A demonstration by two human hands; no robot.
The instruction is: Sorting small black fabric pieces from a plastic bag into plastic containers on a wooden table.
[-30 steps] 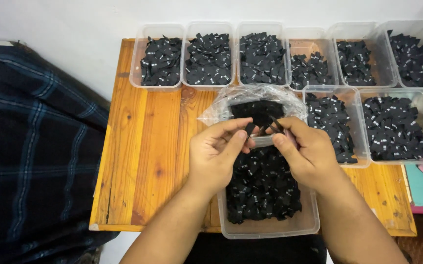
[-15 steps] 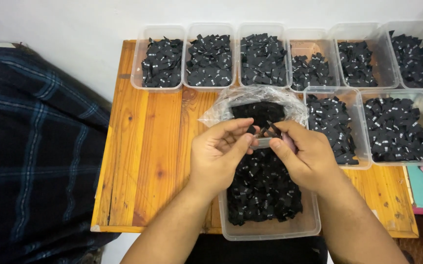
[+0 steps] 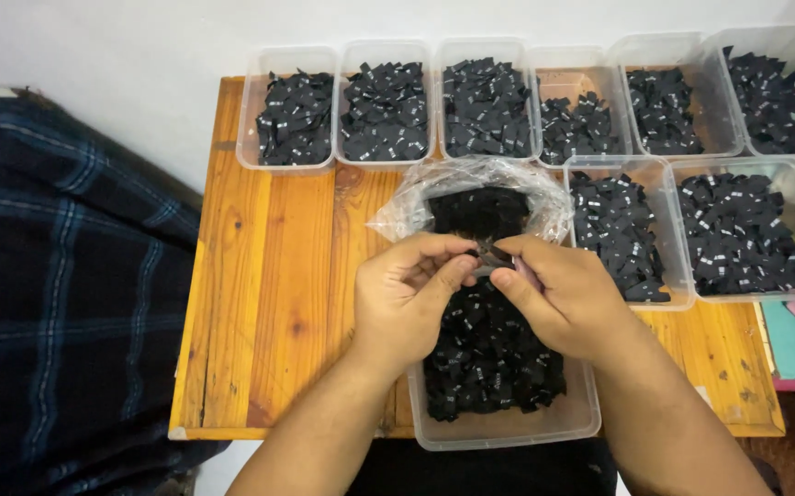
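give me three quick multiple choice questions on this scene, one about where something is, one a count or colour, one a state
1. Where does the crinkled clear plastic bag lie?
A. on the floor
B. on the wooden table, beyond the hands
C. inside a far-row tub

2. How many clear plastic tubs stand in the far row along the wall?
A. three
B. six
C. nine

3. What are the left hand and right hand doing?
A. resting flat on the table
B. pinching a small black piece between their fingertips
C. lifting a tub

Answers: 1 B, the bag sits on the wood behind the knuckles; 2 B, six tubs line the wall; 3 B, the fingertips of both hands meet on the piece above the near clear tub.
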